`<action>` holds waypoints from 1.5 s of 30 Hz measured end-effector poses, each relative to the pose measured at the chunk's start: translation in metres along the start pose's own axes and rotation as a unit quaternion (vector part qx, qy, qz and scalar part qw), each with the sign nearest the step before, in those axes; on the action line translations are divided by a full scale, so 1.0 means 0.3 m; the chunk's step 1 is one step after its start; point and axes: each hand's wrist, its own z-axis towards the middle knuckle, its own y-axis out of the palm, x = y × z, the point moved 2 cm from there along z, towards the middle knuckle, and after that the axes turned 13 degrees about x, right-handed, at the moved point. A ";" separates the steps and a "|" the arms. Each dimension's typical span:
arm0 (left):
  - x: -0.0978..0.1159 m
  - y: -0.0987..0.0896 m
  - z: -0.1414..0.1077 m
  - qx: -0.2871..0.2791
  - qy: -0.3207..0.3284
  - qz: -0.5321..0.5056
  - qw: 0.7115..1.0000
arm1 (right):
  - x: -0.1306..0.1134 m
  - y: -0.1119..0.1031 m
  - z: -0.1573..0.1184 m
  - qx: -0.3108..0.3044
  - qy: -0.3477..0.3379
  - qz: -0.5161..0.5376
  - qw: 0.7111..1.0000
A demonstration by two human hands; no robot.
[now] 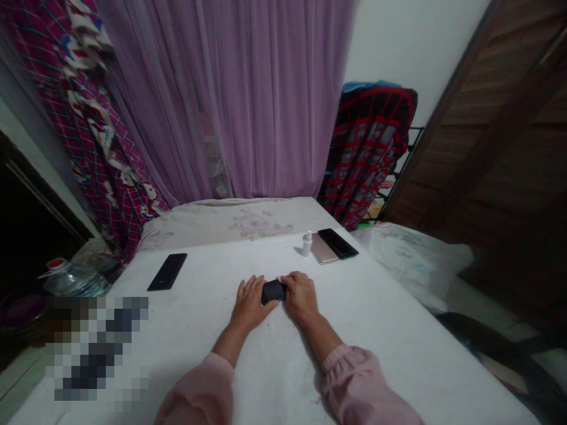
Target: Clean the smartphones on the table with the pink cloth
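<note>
A black phone [273, 291] lies crosswise on the white tabletop, between my two hands. My left hand [251, 302] grips its left end, the thumb along the near edge and the fingers at the far side. At the phone's right end is my right hand [301, 296], its fingers curled closed and pressing on the surface. A small pale bit shows at those fingertips, too little to tell what it is. Part of the phone is hidden under the fingers.
Beyond my right hand stand a small white spray bottle [307, 243], a gold phone [324, 249] and a black phone in an opened case [338, 243]. Another dark phone [167, 272] lies at the left. A large water bottle [75, 280] is beside the table [199, 348].
</note>
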 end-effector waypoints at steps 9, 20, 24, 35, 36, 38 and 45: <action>0.014 -0.002 -0.010 0.016 0.004 0.015 1.000 | 0.028 -0.027 0.014 -0.002 0.011 -0.045 0.999; 0.002 0.024 -0.020 0.051 0.025 0.012 0.998 | -0.067 -0.007 0.001 -0.022 -0.049 -0.020 0.998; -0.002 0.028 -0.020 0.051 0.026 0.001 0.998 | -0.012 -0.020 0.013 -0.012 -0.006 -0.048 0.999; 0.008 0.019 -0.021 0.060 0.018 -0.001 0.998 | -0.053 -0.023 -0.015 -0.018 -0.051 -0.010 0.999; 0.008 0.019 -0.021 0.060 0.017 0.000 0.998 | -0.054 -0.028 -0.020 -0.016 -0.052 -0.009 0.998; 0.010 0.019 -0.021 0.060 0.010 0.001 0.998 | -0.030 -0.043 -0.024 -0.005 -0.033 -0.029 0.999; -0.010 0.009 -0.015 0.025 0.026 -0.012 0.999 | 0.063 -0.074 -0.014 -0.003 0.013 -0.080 0.997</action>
